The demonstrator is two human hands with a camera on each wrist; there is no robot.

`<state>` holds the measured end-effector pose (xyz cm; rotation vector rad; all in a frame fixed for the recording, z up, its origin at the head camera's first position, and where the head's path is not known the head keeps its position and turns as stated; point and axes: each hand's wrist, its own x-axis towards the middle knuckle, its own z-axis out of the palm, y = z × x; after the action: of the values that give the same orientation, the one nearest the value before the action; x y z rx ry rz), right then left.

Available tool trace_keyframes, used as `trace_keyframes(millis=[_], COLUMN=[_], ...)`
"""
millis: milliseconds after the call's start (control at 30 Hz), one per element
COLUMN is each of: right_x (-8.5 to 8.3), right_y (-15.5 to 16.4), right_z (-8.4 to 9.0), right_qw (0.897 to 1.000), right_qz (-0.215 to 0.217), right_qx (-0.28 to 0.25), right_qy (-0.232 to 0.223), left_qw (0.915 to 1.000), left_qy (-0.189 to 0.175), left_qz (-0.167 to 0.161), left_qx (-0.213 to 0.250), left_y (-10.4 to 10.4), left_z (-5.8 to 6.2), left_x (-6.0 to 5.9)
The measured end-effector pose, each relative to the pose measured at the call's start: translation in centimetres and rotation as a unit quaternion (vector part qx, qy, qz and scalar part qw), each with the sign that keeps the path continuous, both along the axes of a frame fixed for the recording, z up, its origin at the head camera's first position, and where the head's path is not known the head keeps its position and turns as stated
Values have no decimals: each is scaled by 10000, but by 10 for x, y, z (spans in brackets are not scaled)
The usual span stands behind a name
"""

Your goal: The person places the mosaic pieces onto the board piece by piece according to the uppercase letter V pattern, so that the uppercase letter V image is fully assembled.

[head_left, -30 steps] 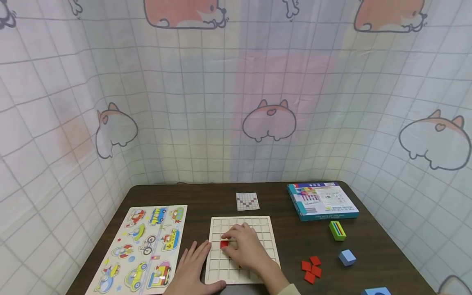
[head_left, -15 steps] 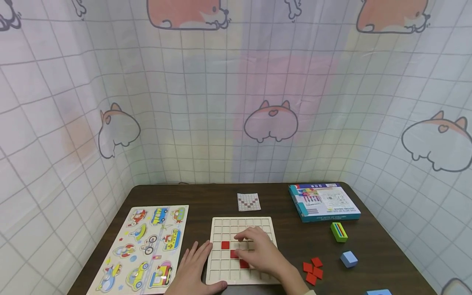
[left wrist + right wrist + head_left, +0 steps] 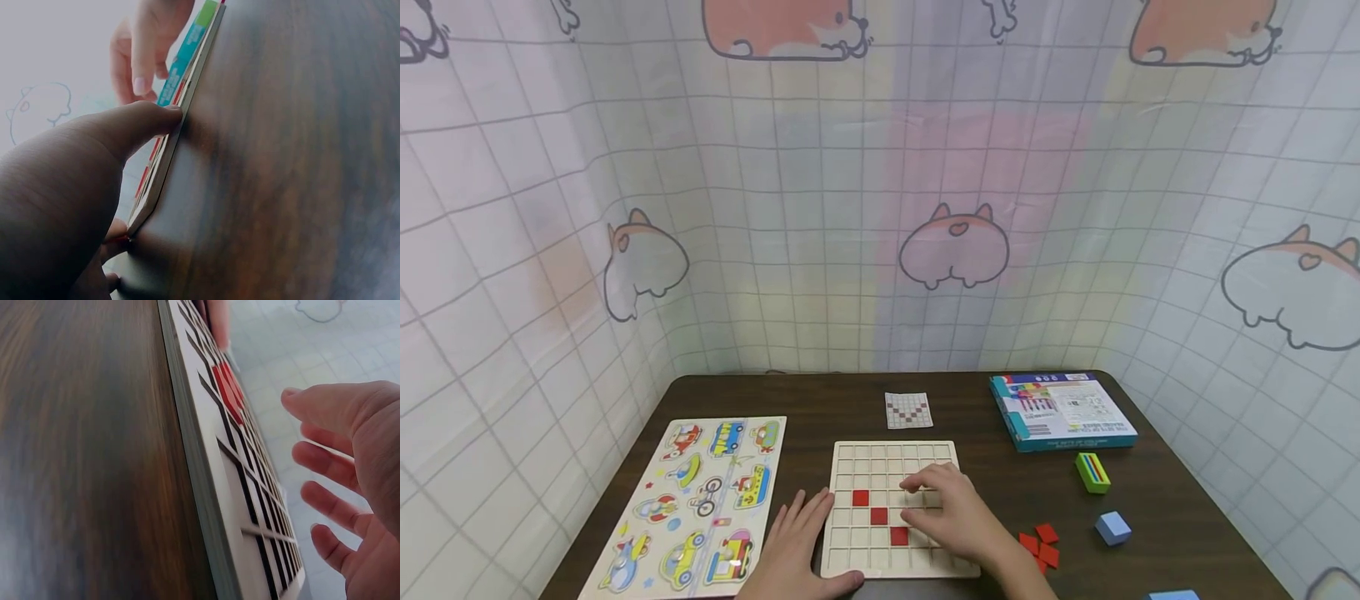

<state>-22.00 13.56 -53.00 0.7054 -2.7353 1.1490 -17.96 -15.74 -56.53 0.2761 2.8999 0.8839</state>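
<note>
A pale wooden grid board [image 3: 880, 457] lies at the table's near middle. Three red square tiles [image 3: 878, 517] sit in its cells in a diagonal running down to the right. My right hand [image 3: 947, 517] hovers over the board's right half with fingers spread and nothing in it; the right wrist view shows its fingers [image 3: 331, 462] apart above the board [image 3: 212, 487]. My left hand [image 3: 797, 533] lies flat on the table at the board's left edge, and its thumb [image 3: 147, 119] touches the board's side [image 3: 181, 119].
A small pattern card [image 3: 908, 410] lies behind the board. Left is a vehicle peg puzzle [image 3: 696, 508]. Right are several loose red tiles [image 3: 1041, 546], a blue cube [image 3: 1112, 527], a striped green block [image 3: 1092, 472] and a blue box [image 3: 1060, 410]. Curtains enclose the table.
My right hand has slid rightward across the board, uncovering a second and third red tile below the first. The left hand has stayed put.
</note>
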Motion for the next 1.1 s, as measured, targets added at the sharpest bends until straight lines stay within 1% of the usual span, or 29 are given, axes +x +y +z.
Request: trace_keyframes(millis=[100,233,467,633,767,933,1100], right_x=[2,4,9,13,14,16,18], right_y=[7,15,28,40,50,63,78], right_z=[1,2,2,1,-1,-5,-8], right_qw=[9999,9996,9988,9984,9977,9956,9938], right_qz=[-111,-231,-425,-495,-529,-674,-840], right_qx=[68,129,210,278,400,574,668], right_qy=[-71,-33,-130,6,142,295,299], left_qw=[10000,10000,10000,9999,10000,10000,10000], left_qy=[-16,-54,-15,58,24,-36,-49], left_qz=[-4,20,-10,-59,0,48,56], left_qx=[0,2,34,75,29,-16,1], left_y=[1,2,2,1,2,2,2], left_z=[1,2,0,-1,0,-1,2], left_x=[0,0,-2,-3,-2,-1,-1])
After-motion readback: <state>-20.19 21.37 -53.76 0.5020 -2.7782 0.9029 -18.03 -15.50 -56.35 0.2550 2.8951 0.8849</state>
